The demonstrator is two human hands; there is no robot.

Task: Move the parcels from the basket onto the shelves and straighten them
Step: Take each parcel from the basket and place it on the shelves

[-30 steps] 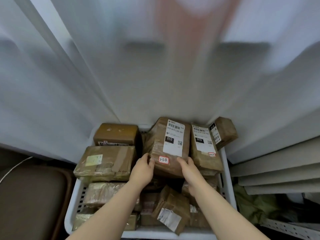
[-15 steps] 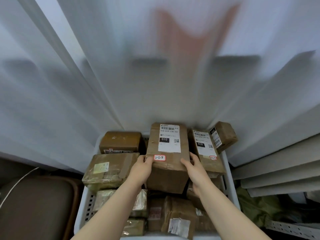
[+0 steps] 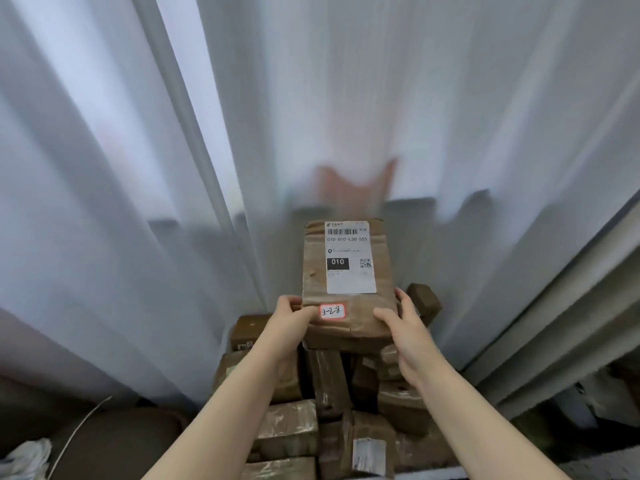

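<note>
While both hands clamp only the near end of the brown paper-wrapped parcel point(image 3: 313, 271), its far end, with the white shipping label point(image 3: 350, 258), sticks out unsupported. The left hand point(image 3: 291, 318) has its thumb on top beside the red-edged sticker marked 3-2-8 point(image 3: 332, 311). The right hand point(image 3: 401, 329) pinches the opposite corner the same way.

The parcel is held in the air above the heap of taped parcels point(image 3: 287, 427), tilted up and away from the person. Its top edge is close to the white curtain point(image 3: 138, 168).

The likeliest trouble is the grip. The wrapper looks creased and loose, so the thumbs may be holding paper rather than contents, and the overhanging end could sag, slip free and drop back onto the heap.

A push forward could drag the top edge into the curtain.

Just right of the parcel, behind the right hand, a small brown parcel point(image 3: 424, 303) sits high on the heap and could be knocked off by a sideways swing.

No shelf shows plainly, so a turn is probably needed, which adds to the swing.
</note>
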